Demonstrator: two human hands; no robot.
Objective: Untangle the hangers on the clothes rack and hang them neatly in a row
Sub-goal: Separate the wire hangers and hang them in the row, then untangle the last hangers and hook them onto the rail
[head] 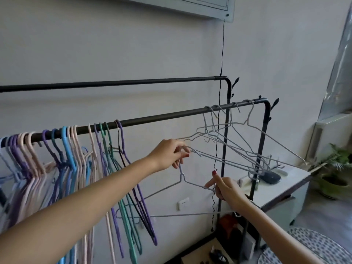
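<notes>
Because this grey wire hanger (182,187) seems light, thin and springy, I pinch its neck with my left hand (169,155), while my right hand (224,189) pinches its shoulder. It hangs between my hands, just below the tangled wire hangers (238,147) on the rail (152,118); a dangling black cord (217,149) beside my right fingers might snag.

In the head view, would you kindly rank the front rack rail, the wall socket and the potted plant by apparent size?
1. Front rack rail, largest.
2. Potted plant.
3. Wall socket, smallest.
</notes>
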